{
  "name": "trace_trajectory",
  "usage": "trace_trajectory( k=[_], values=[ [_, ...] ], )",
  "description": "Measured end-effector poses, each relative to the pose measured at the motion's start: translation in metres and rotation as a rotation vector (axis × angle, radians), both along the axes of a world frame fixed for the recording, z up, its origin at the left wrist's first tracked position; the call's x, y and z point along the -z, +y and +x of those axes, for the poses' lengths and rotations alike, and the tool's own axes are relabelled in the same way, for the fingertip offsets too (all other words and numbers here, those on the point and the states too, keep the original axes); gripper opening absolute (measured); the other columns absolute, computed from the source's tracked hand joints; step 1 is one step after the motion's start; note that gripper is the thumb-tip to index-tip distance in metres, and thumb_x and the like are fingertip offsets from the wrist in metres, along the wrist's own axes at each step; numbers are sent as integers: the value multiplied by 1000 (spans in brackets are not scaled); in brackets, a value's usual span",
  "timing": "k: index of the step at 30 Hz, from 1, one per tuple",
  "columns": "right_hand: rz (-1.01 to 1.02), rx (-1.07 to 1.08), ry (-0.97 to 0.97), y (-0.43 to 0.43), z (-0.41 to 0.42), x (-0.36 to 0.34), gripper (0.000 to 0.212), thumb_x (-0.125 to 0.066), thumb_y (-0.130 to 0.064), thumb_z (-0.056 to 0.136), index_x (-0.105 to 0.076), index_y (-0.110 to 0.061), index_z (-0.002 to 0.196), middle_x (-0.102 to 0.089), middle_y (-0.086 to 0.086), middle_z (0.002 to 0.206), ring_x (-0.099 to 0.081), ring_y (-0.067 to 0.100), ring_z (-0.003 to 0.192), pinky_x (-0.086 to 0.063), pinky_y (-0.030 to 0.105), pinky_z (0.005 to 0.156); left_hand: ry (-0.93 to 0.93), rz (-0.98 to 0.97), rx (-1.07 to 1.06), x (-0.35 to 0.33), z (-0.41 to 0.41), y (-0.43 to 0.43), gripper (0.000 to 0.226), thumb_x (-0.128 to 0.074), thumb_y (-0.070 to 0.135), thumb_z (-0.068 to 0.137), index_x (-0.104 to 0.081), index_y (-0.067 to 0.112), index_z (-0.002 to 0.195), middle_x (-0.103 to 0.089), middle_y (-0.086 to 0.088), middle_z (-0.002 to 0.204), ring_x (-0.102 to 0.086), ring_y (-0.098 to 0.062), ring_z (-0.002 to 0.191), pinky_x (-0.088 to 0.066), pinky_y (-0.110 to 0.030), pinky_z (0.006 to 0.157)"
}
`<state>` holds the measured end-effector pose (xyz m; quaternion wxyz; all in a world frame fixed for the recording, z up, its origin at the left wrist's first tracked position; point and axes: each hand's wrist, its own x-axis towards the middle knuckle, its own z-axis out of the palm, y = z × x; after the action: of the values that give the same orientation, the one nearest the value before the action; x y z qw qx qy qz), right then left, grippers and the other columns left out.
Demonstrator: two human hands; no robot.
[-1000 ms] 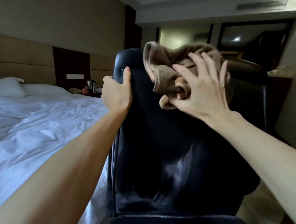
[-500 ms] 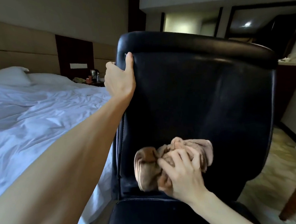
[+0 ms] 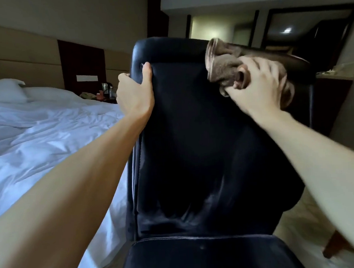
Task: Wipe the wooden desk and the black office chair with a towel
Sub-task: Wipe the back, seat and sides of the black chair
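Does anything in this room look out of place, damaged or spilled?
Nothing looks damaged or spilled. Only the white bedding left of the black chair is rumpled. The brown towel is bunched under the right hand at the backrest's top right; the left hand grips its left edge.

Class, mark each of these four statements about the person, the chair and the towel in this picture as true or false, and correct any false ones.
1. The left hand grips the left edge of the chair. True.
2. The right hand presses the towel near the chair's top. True.
3. The towel is white. False: it is brown.
4. A desk stands to the chair's left. False: a bed stands there.
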<state>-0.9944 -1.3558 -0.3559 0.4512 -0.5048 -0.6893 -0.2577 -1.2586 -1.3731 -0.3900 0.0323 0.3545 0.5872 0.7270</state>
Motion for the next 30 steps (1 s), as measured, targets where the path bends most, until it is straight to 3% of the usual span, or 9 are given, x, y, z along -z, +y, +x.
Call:
trace_trajectory(
  k=[4, 9, 13, 18, 23, 25, 27, 28, 30],
  values=[
    [108, -12, 20, -6, -15, 54, 56, -59, -47, 69, -62, -31, 123, -62, 2, 123, -51, 37, 125, -40, 53, 103, -11, 19, -9, 4, -6, 5, 55, -51, 72, 91, -53, 18, 104, -53, 17, 83, -48, -4, 76, -35, -28, 68],
    [137, -116, -72, -47, -17, 188, 57, -74, -33, 52, -71, -24, 109, -65, 4, 108, -59, 39, 109, -37, 59, 103, 7, 11, -11, 3, -5, 1, 55, -50, 72, 92, -52, 19, 103, -53, 17, 84, -52, -10, 81, -37, -30, 80],
    [-41, -172, -243, -81, -9, 246, 54, -63, -42, 57, -74, -24, 107, -65, 2, 107, -56, 31, 107, -38, 60, 101, 24, 8, -3, 2, -3, -7, 57, -50, 72, 92, -52, 17, 106, -60, 9, 98, -57, -17, 94, -45, -35, 88],
    [89, -320, -336, -90, 27, 176, 56, -62, -38, 59, -78, -16, 108, -70, 8, 109, -65, 35, 100, -43, 55, 93, 75, -18, 14, 3, -4, -14, 65, -47, 72, 91, -55, 13, 117, -67, 2, 111, -63, -24, 107, -48, -41, 96],
    [211, -155, -32, -70, 36, 49, 63, -71, -39, 71, -66, -19, 130, -62, 11, 129, -51, 35, 122, -40, 54, 103, 65, -22, 10, 3, -7, -10, 60, -45, 71, 92, -51, 16, 112, -61, 5, 104, -59, -24, 102, -44, -38, 89],
    [154, -16, -57, -48, 36, 17, 67, -73, -45, 75, -59, -28, 138, -54, 9, 143, -44, 35, 137, -27, 63, 117, 59, -6, 9, 5, -8, -9, 58, -45, 72, 90, -51, 18, 111, -60, 8, 99, -56, -19, 97, -40, -34, 85],
    [-7, 56, -48, -23, 34, 9, 73, -70, -47, 81, -47, -37, 149, -32, 9, 165, -20, 34, 155, -1, 67, 123, 90, 6, -12, 6, -9, -7, 59, -46, 71, 92, -53, 16, 113, -59, 9, 98, -52, -15, 94, -37, -30, 84],
    [-90, 53, 7, -12, 32, 14, 76, -70, -47, 83, -42, -39, 152, -22, 8, 169, -10, 35, 158, 0, 67, 124, 105, 7, -26, 6, -10, -5, 58, -47, 70, 93, -53, 16, 113, -58, 9, 99, -51, -14, 94, -35, -30, 83],
    [-112, 26, 100, -4, 25, 37, 72, -71, -47, 82, -45, -35, 148, -33, 8, 162, -21, 36, 153, -22, 64, 121, 117, -1, -38, 7, -12, -1, 54, -47, 69, 95, -51, 17, 110, -59, 9, 100, -51, -14, 93, -35, -29, 83]
  ],
)
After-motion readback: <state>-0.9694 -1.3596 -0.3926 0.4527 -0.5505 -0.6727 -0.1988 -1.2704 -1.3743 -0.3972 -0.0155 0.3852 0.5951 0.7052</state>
